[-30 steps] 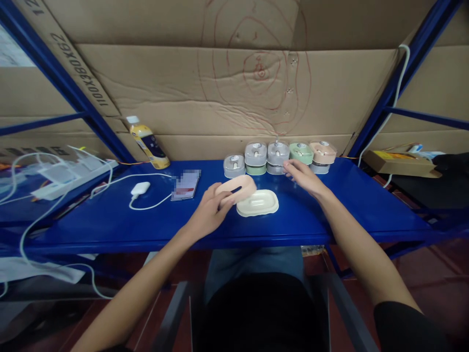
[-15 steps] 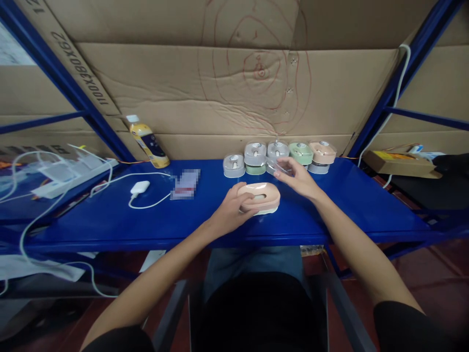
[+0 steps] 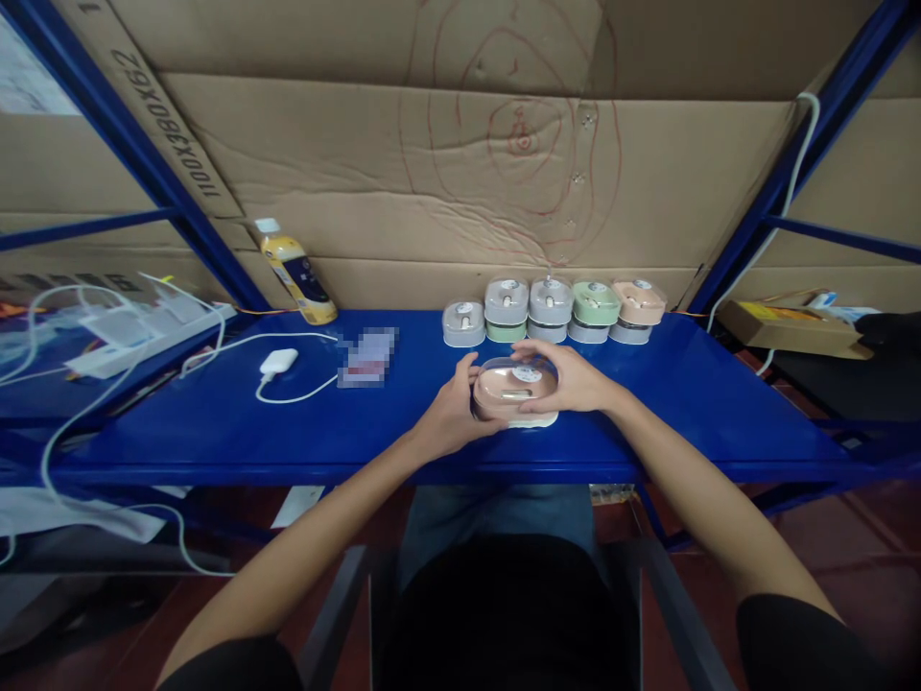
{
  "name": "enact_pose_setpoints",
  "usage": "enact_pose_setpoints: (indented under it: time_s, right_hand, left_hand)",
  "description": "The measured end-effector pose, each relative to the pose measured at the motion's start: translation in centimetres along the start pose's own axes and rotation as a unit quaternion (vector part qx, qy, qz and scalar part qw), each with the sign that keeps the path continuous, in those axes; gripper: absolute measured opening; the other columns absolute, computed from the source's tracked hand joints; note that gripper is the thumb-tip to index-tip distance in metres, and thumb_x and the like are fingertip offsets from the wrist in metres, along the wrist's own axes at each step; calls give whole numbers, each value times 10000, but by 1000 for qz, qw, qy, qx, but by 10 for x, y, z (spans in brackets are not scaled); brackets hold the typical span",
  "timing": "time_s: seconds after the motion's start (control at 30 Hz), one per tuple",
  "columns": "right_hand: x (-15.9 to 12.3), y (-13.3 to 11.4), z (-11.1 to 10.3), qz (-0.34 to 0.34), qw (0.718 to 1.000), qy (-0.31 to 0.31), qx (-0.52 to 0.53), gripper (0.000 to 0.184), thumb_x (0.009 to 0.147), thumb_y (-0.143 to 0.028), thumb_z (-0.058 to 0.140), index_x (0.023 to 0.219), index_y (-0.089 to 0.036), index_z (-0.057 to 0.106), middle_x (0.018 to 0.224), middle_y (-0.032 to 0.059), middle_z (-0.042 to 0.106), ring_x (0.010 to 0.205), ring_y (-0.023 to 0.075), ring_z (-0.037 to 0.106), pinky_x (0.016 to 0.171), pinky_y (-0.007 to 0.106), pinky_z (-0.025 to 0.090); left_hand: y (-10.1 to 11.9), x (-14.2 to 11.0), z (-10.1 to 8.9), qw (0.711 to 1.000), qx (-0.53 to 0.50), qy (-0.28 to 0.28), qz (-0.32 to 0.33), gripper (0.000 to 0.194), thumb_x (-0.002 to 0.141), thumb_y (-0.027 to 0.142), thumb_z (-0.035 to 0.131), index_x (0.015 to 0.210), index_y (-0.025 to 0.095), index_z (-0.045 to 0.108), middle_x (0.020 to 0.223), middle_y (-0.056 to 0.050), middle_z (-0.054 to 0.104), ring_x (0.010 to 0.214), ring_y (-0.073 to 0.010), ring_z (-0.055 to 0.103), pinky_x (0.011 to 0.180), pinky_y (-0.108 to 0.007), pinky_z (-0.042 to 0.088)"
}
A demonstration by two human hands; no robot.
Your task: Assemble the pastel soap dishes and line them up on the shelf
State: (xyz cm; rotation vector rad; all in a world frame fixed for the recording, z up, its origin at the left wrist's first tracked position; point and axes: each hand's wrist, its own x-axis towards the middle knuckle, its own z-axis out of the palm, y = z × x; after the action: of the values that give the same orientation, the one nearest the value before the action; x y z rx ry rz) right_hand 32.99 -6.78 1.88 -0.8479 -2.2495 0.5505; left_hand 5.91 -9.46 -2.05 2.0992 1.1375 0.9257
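A peach soap box (image 3: 515, 392) with a clear lid sits on its cream base tray at the middle of the blue shelf (image 3: 216, 432). My left hand (image 3: 453, 417) grips the box's left end with curled fingers. My right hand (image 3: 572, 381) is curled over the clear lid from the right and back. Just behind stands a row of several closed soap boxes (image 3: 551, 309) in grey, green and peach, some stacked two high.
A yellow drink bottle (image 3: 296, 276) leans on the cardboard wall at the back left. A white charger with its cable (image 3: 277, 363) and a blurred card (image 3: 366, 357) lie left of my hands. Power strips and cables (image 3: 115, 331) fill the far left; a flat box (image 3: 788, 326) lies right.
My left hand set the peach shell onto the cream tray. My right hand fetched a clear lid from the back row and brought it down over the box.
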Motion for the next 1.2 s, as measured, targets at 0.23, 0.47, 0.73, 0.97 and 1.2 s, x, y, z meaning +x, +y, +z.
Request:
enact_pose_setpoints:
  time_s: [0.23,0.47,0.73,0.97,1.2]
  right_hand:
    - [3,-6,2,-5,998,-22,-58,905,717,-599,965,1489,-250,649,1407,150,751,1283,384,712,1099,574,568]
    - [6,1,7,-34,996,-55,-65,782,791,-598,917,1456,-263,678,1415,129,719,1295,351,697,1109,537,565]
    - [3,-5,10,-66,994,-52,-74,726,845,-572,872,1485,-285,686,1429,123,697,1293,341,700,1124,525,569]
    - [4,-8,10,-71,990,-60,-103,715,810,-484,888,1464,-255,708,1448,136,698,1294,360,702,1109,531,577]
    - [4,-8,10,-81,988,-61,-120,713,796,-439,887,1454,-227,713,1445,144,703,1280,359,718,1093,509,588]
  left_hand:
    - [-1,-3,6,998,52,8,45,1224,777,381,894,1737,166,164,1622,-250,534,1523,-434,549,1239,-579,492]
    - [-4,-2,-4,997,56,-9,48,1131,791,443,911,1709,188,300,1690,-224,490,1571,-421,500,1290,-574,443]
    - [-5,2,-12,992,71,-60,84,911,866,487,868,1650,262,462,1694,-135,541,1579,-371,503,1320,-551,405]
    - [-5,5,-11,995,56,-54,65,965,804,523,925,1615,251,478,1678,-157,543,1563,-390,519,1300,-557,431]
    - [0,9,-13,995,10,-65,73,925,742,471,979,1517,262,520,1582,-130,610,1468,-380,599,1231,-533,494]
